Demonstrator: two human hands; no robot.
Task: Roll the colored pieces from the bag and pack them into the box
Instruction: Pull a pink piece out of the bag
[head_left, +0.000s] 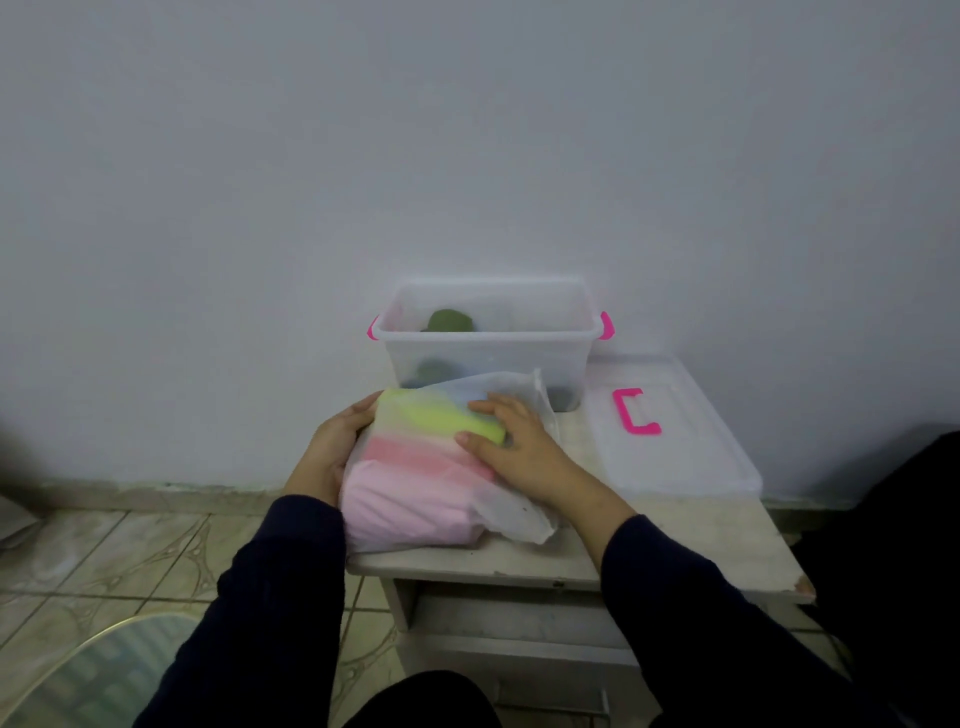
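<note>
Our left hand (335, 452) cups the far-left side of the bag (415, 467), fingers curled against its edge to steady it; how firmly it grips we cannot tell. The bag lies on the near-left part of the table (675, 545), a thin translucent sack with soft folded pieces showing through in bands: yellow (431, 418) farthest, then coral, then pale pink nearest us. We judge these to be light, limp cloth that will sag and slide unless taken by a folded edge. Our right hand (511, 441) reaches in at the bag's open right side, thumb and fingers closing on the end of the yellow piece, which pokes out there; that exposed end looks like the best place to pull from, while the left hand keeps the slippery film from dragging along. Just beyond the bag stands the clear box (488, 358) with pink latches, dark rolls (449, 321) already inside. To the right lies its lid (685, 452), flat on the table.
</note>
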